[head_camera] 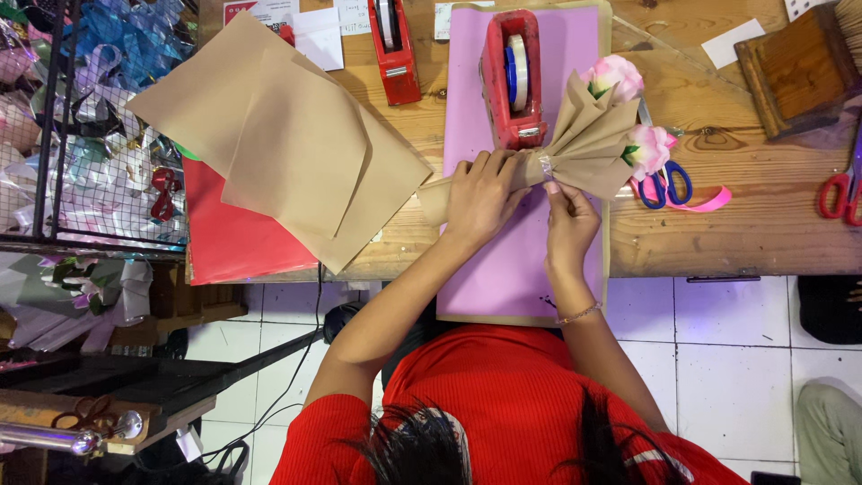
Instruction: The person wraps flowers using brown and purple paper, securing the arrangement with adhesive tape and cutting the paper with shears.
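Note:
A small bouquet [588, 144] of pink flowers wrapped in brown paper lies on a lilac paper sheet [521, 260] on the wooden table [763, 224]. My left hand [485, 193] grips the wrap's narrow stem end. My right hand [567, 216] pinches the gathered neck, where a strip of clear tape [544, 166] sits. A red tape dispenser [514, 76] stands just behind the bouquet.
Folded brown paper sheets [287, 153] lie on red paper [233, 238] at left. A second red dispenser [392, 49], blue-handled scissors [666, 184] with pink ribbon, red scissors [840, 198] and a wooden box [795, 72] are around. A wire rack of ribbons [90, 126] stands far left.

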